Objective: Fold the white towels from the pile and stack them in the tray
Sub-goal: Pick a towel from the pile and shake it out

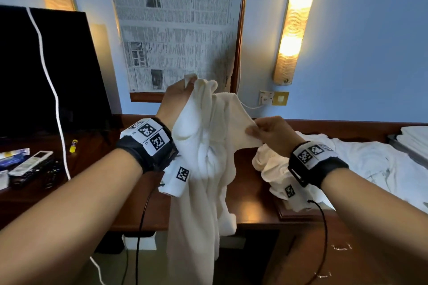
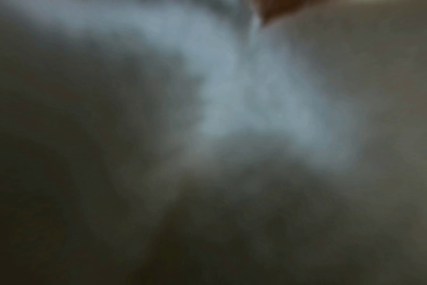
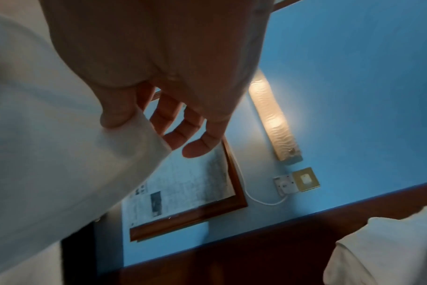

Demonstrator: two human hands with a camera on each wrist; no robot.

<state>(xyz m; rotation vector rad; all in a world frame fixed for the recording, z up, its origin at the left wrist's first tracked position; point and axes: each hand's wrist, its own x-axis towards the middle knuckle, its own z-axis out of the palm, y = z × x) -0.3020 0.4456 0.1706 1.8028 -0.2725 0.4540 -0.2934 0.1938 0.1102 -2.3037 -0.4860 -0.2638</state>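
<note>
I hold a white towel (image 1: 203, 157) up in front of me; it hangs bunched down past the desk edge. My left hand (image 1: 178, 92) pinches a top corner high up. My right hand (image 1: 266, 132), lower and to the right, pinches another edge of it between thumb (image 3: 117, 111) and fingers (image 3: 183, 129), the towel (image 3: 49, 144) filling the left of the right wrist view. The pile of white towels (image 1: 347, 164) lies on the desk under my right wrist. Folded towels sit in the tray (image 1: 393, 143) at the far right. The left wrist view is only blurred cloth.
A dark wooden desk (image 1: 250, 201) runs along the blue wall. A black TV screen (image 1: 46, 65) stands at the left with a white cable (image 1: 48, 76), and remotes (image 1: 32, 164) lie in front of it. A framed newspaper (image 1: 176, 25) and a lit wall lamp (image 1: 294, 23) hang behind.
</note>
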